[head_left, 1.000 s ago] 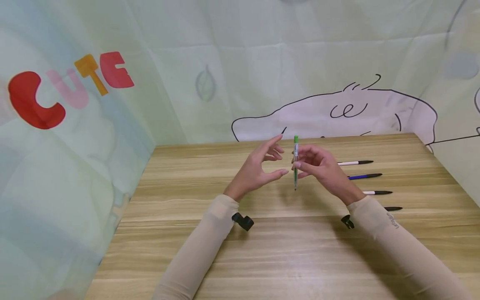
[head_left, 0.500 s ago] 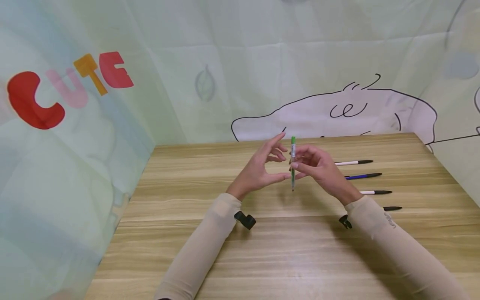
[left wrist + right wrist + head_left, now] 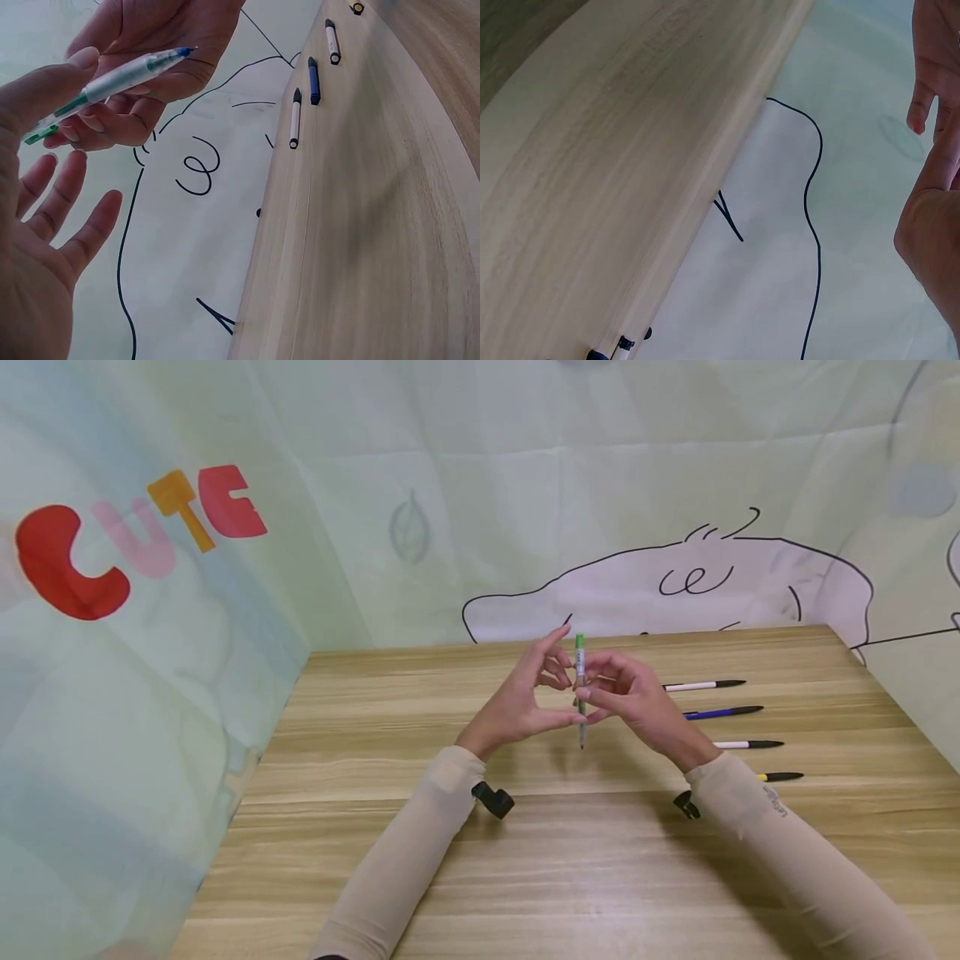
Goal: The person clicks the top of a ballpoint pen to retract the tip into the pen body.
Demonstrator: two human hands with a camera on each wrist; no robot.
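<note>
Upright above the table, a clear pen with green ends (image 3: pixel 580 656) is pinched between the thumb and fingers of my right hand (image 3: pixel 633 697). My left hand (image 3: pixel 517 697) faces it from the left, fingers spread and thumb tip right at the pen's lower half. In the left wrist view the pen (image 3: pixel 124 81) shows its pointed dark tip, with the left fingers (image 3: pixel 86 232) extended apart below it. The right wrist view catches the right hand (image 3: pixel 934 225) at its edge; the pen's barrel is mostly out of sight there.
On the wooden table (image 3: pixel 420 852), to the right, lie a white pen (image 3: pixel 693 686), a blue pen (image 3: pixel 723 713), another white pen (image 3: pixel 738 745) and a yellow pen (image 3: pixel 776 777), partly hidden by the right arm. A printed curtain (image 3: pixel 360 527) hangs behind the table.
My right hand has shifted slightly left with the pen. The left hand has edged right, so its thumb tip now meets the pen's outline. More of the yellow pen shows.
</note>
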